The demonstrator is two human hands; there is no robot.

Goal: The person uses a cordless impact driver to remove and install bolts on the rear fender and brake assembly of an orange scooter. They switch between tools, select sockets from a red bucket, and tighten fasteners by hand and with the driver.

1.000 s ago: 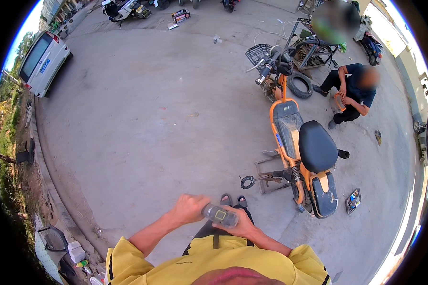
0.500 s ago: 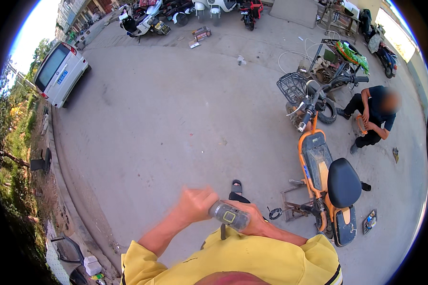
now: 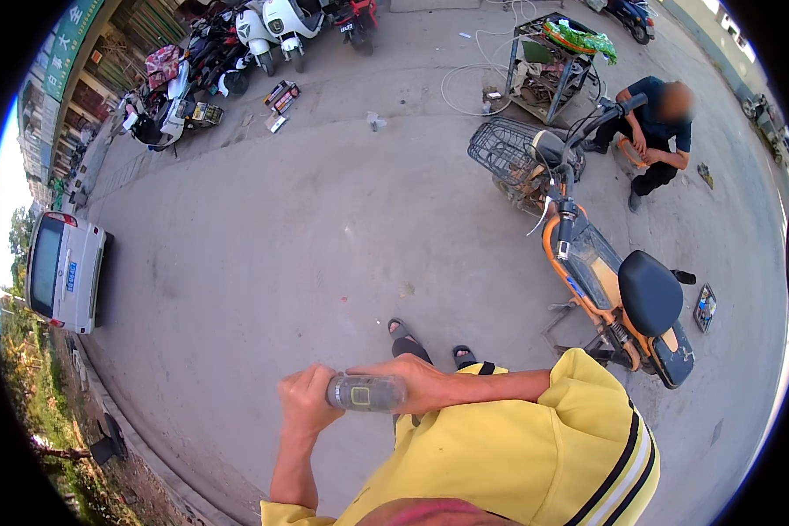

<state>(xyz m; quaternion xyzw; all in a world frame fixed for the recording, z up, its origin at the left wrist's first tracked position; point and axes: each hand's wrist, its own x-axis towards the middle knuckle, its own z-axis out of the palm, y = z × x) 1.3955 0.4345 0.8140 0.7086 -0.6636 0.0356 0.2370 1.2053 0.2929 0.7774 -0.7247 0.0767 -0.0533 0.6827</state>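
Observation:
A grey, see-through drinking bottle [image 3: 366,394] with a yellowish square mark lies sideways between my hands, in front of my yellow shirt. My left hand [image 3: 309,399] is closed round its left end, fingers wrapped over what looks like the cap. On the other end, my right hand [image 3: 422,386] grips the bottle's body. The palms and the bottle's two ends are hidden by my fingers.
An orange electric bike [image 3: 596,263] with a wire basket [image 3: 505,145] stands at right. Behind it a person [image 3: 653,131] squats holding an orange-rimmed part, beside a metal work stand [image 3: 552,74]. A white van [image 3: 66,272] is at left; parked scooters [image 3: 272,35] line the back.
My view has turned, shifting the van and bike in the picture. Both hands have moved left with the bottle, which was slanted and now lies nearly level. The left hand is less blurred.

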